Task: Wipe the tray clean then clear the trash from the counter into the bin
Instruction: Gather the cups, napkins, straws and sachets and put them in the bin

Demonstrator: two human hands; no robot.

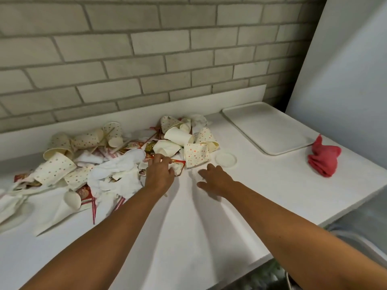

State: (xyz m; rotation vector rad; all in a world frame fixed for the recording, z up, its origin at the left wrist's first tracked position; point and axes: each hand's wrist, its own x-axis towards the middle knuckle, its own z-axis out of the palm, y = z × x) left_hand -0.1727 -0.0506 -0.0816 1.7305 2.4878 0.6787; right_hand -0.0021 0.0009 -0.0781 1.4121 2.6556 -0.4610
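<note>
A heap of trash covers the left and middle of the white counter: crushed dotted paper cups, plain white cups, crumpled napkins, red sachets and stir sticks. My left hand reaches into the heap's right edge, fingers curled on a red and white wrapper. My right hand lies on the counter just right of it, fingers spread and holding nothing. A white tray lies bare at the back right. A red cloth sits bunched in front of the tray.
A small white lid lies flat beside a dotted cup. A grey brick wall runs behind the counter and a pale panel stands at the right. Below the counter's front right edge a grey bin rim shows.
</note>
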